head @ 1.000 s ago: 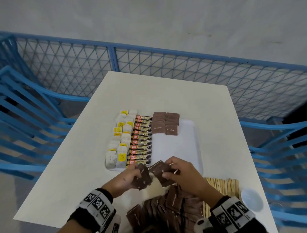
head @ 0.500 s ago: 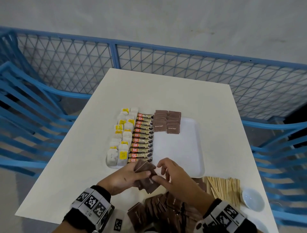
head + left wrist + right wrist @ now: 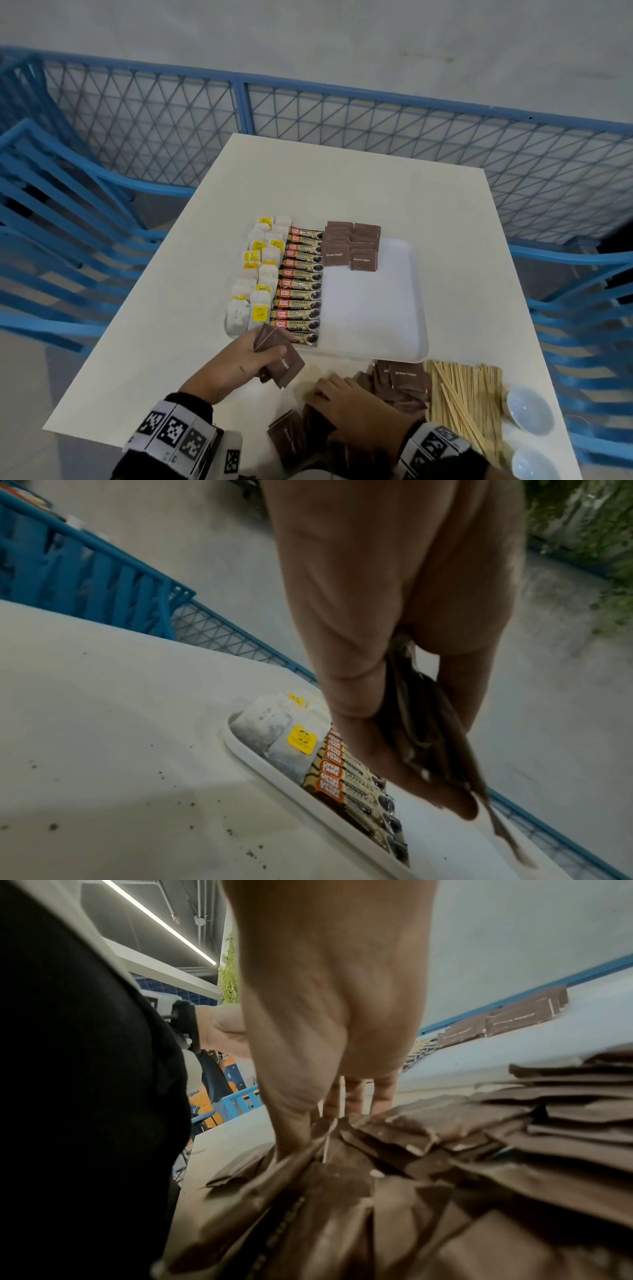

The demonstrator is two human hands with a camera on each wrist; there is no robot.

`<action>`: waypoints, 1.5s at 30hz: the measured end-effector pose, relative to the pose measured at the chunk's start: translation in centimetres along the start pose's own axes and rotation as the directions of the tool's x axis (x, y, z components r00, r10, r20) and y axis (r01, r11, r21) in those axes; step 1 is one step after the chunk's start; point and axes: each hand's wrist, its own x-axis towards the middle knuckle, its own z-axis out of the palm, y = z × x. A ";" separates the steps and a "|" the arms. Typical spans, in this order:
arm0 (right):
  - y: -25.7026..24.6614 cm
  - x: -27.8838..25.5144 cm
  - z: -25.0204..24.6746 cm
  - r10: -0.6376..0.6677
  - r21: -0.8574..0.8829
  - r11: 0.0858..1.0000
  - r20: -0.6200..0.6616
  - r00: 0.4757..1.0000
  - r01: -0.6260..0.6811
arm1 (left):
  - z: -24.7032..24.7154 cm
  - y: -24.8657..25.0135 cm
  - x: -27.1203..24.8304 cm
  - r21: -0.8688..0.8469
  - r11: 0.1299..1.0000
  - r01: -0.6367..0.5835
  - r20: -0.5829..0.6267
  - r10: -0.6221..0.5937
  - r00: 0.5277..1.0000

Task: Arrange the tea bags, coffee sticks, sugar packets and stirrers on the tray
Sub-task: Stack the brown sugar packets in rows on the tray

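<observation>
We see a white tray (image 3: 404, 346) on the table, with white tea bags (image 3: 255, 274) bearing yellow tags in two columns along its left edge, a column of coffee sticks (image 3: 301, 284) lying crosswise just beside them, and brown sugar packets (image 3: 351, 248) in two overlapping rows at its far end. A small stack of sugar packets (image 3: 282, 359) is pinched above the tray's near-left corner. A loose sugar packet pile (image 3: 394, 383) and wooden stirrers (image 3: 466, 401) lie on the table before the tray.
</observation>
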 end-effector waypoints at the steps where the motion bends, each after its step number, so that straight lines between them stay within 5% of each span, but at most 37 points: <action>1: 0.1 0.1 0.0 0.001 -0.010 1.000 0.003 1.000 -0.001 | -0.1 -0.1 -0.1 -0.003 1.000 -0.007 -0.007 0.007 1.000; 9: 0.3 -0.1 -0.3 -0.041 0.108 0.993 -0.004 0.999 0.042 | 0.2 -0.2 -0.1 -0.044 0.999 0.005 -0.065 -0.008 0.998; 13: 0.7 -0.2 -1.2 0.045 0.304 0.953 -0.063 0.997 -0.024 | 0.2 -0.2 0.2 -0.067 0.997 -0.026 -0.095 0.020 0.995; 21: 1.8 -1.4 -5.0 0.298 0.774 0.631 -0.313 0.902 0.060 | 1.1 0.9 0.6 -0.053 0.998 -0.029 -0.111 0.023 0.994; 27: 1.6 -0.7 -6.7 0.403 0.846 0.511 -0.392 0.827 0.153 | 2.8 2.4 0.6 -0.184 0.981 0.058 0.065 -0.046 0.997; 31: 1.3 0.2 -6.4 0.425 0.832 0.536 -0.411 0.806 0.141 | 3.2 3.2 0.8 -0.342 0.932 0.122 0.102 -0.092 0.991; 35: 1.1 0.9 -5.9 0.459 0.814 0.560 -0.463 0.758 0.157 | 3.2 3.6 0.7 -0.269 0.961 0.071 0.186 -0.021 0.982; 40: 0.5 1.1 -6.4 0.449 0.815 0.530 -0.504 0.738 0.234 | 3.4 3.3 1.5 -0.247 0.968 -0.037 0.114 0.067 0.991; 45: 0.3 1.0 -6.5 0.409 0.844 0.492 -0.442 0.798 0.215 | 3.6 3.6 1.9 -0.280 0.956 -0.091 0.010 0.098 0.995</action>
